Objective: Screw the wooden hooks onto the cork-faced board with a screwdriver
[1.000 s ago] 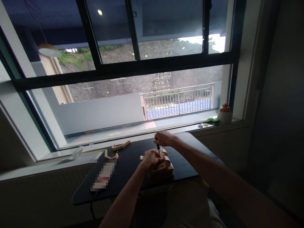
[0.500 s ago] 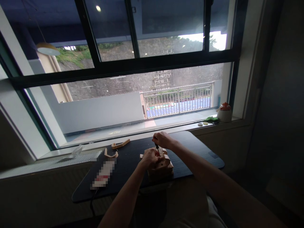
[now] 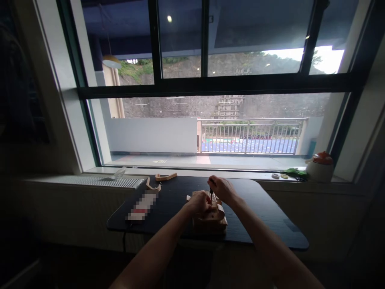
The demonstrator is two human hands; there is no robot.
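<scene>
Right hand (image 3: 224, 190) wrapped round dark screwdriver (image 3: 211, 192), shaft pointing down onto wooden block (image 3: 209, 223). Left hand (image 3: 199, 203) on block's 11 o'clock side, fingers by screwdriver's lower end; can't tell if they pinch anything. Block sits on dark table (image 3: 261, 218), towards its 6 o'clock edge. Two curved wooden pieces (image 3: 166, 177) on table, 10 o'clock from block. Pixelated strip (image 3: 144, 205) at 9 o'clock. Jar (image 3: 319, 170) on windowsill (image 3: 261, 176), 2 o'clock; green thing (image 3: 293, 173) just beside it, two small rings (image 3: 275, 176) near. Window (image 3: 186, 86), 12 o'clock.

Right hand (image 3: 223, 189) around a screwdriver (image 3: 211, 194), probably — left hand (image 3: 199, 203) against wooden piece (image 3: 214, 218).
</scene>
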